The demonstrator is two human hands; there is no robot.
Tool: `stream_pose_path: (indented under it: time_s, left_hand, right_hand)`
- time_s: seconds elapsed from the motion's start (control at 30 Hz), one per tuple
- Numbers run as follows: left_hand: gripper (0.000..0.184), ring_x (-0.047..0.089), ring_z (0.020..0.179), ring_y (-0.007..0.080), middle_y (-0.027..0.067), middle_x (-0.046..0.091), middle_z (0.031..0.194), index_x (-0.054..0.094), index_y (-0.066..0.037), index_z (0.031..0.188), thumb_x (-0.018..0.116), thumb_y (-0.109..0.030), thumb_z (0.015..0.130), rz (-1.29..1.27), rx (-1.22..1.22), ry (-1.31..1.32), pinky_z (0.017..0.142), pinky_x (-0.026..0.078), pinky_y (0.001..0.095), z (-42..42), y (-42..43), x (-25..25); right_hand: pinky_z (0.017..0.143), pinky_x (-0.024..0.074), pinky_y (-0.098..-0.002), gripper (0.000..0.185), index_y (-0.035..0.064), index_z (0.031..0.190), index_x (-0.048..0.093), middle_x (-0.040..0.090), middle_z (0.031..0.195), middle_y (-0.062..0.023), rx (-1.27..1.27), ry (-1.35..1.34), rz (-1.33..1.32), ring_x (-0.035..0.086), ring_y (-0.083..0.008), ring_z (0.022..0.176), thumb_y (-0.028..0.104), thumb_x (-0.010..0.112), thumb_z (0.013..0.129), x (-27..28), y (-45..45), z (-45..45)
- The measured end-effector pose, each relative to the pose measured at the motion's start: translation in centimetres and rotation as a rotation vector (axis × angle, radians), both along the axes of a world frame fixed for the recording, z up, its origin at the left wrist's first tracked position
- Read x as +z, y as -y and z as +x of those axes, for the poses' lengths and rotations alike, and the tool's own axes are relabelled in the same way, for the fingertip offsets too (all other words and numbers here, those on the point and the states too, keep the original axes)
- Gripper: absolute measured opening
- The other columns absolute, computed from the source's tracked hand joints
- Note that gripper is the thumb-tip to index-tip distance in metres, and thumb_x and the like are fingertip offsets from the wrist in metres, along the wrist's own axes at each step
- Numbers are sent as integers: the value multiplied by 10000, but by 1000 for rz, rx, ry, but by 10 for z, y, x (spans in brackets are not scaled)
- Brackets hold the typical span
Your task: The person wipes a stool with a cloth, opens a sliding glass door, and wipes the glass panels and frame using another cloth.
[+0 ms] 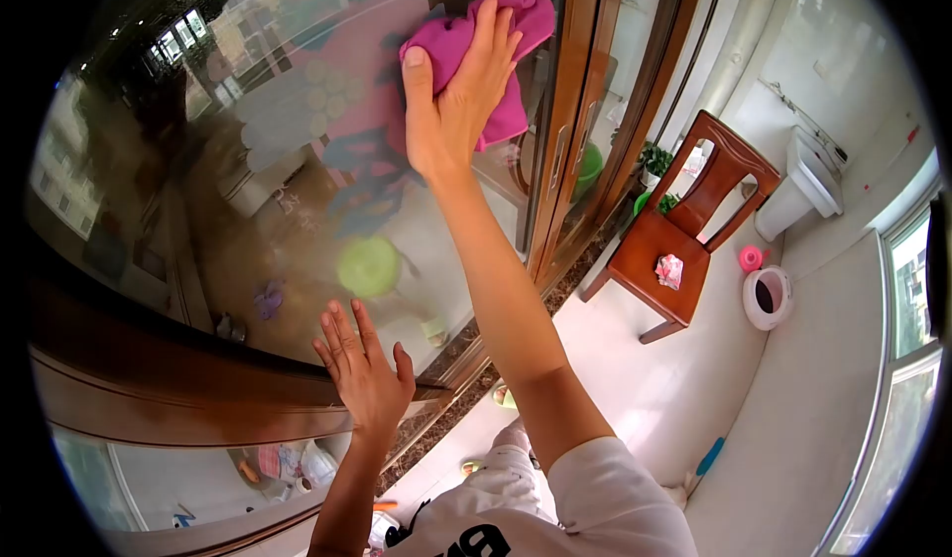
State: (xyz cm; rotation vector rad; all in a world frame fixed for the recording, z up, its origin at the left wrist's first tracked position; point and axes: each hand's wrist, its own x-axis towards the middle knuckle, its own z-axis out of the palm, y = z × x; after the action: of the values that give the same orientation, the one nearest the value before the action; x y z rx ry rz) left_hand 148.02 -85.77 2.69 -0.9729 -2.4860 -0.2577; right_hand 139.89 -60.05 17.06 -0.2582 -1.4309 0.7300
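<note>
A bunched magenta cloth (511, 101) lies pressed against the upper right of a large glass door pane (297, 160). My right hand (461, 96) is spread over it, thumb apart, holding the cloth flat on the glass. Lower down, my left hand (367, 373) rests near the pane's bottom edge by the brown frame (238, 383), its fingers stretched out and nothing in it. Flower and leaf patterns show on the glass, along with reflections.
A reddish-brown wooden chair (684, 230) with a small pink-and-white item (669, 271) on its seat stands at the right. Behind it are a white sink (808, 180), potted plants (655, 160) and a white round basin (768, 298). Windows (912, 299) line the far right.
</note>
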Motion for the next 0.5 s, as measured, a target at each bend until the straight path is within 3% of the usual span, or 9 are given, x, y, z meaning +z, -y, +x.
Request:
stream_pose_path:
  time_s: [0.07,0.13,0.2,0.23,0.3,0.37,0.43,0.5]
  left_hand:
    - [798,133,1525,460,285,138,1642,263,2,1577,594,-223,887,-44,39,-41,1193,173,622,-1,-3,-4]
    - [802,131,1526,460,287,135,1642,265,-1,1578,599,-223,884,-75,65,-81,1189,185,625,-5,-3,-8]
    - [803,127,1526,460,291,131,1641,267,-5,1579,603,-226,884,-93,74,-113,1185,197,626,-6,-3,-12]
    - [796,129,1526,462,294,134,1639,277,-8,1577,605,-223,885,-76,72,-111,1184,201,624,-6,-5,-13]
    - [781,132,1524,465,301,140,1635,298,-14,1573,610,-217,887,-42,67,-112,1183,209,621,-7,-8,-13]
    - [728,142,1521,471,303,159,1630,340,20,1541,602,-200,898,16,8,-139,1188,199,613,-6,-12,-9]
    - [662,161,1513,480,313,184,1618,381,67,1492,580,-177,910,72,-67,-105,1194,185,606,-2,-9,-15]
    - [589,189,1502,492,331,215,1601,418,127,1427,545,-151,924,122,-157,-10,1200,169,601,6,1,-27]
  right_hand:
    - [1215,68,-585,744,34,1565,296,162,1651,-243,-33,40,-76,121,-457,1522,459,515,994,-13,-18,5]
    - [1221,83,-565,697,37,1551,335,169,1652,-232,-50,15,-239,133,-441,1523,448,492,1010,-83,-31,-1]
    - [1229,116,-516,671,43,1563,312,174,1652,-230,-37,-38,-482,152,-419,1525,441,442,1039,-183,-47,-7]
    - [1238,141,-447,678,26,1572,282,153,1657,-233,-44,-37,-693,162,-393,1529,452,397,1058,-243,-50,-14]
    - [1244,141,-416,717,-15,1577,226,125,1663,-234,31,23,-1146,152,-369,1536,463,375,1064,-340,-44,-13]
    - [1222,196,-403,709,-23,1580,187,227,1628,-222,28,22,-1393,253,-342,1497,425,389,1070,-433,-39,-28]
    - [1215,208,-384,712,-21,1585,161,257,1620,-219,102,-89,-1477,285,-328,1485,411,398,1071,-451,-13,-31]
    - [1235,129,-391,728,-28,1586,148,148,1648,-236,158,-97,-1223,165,-337,1524,410,406,1064,-373,41,-19]
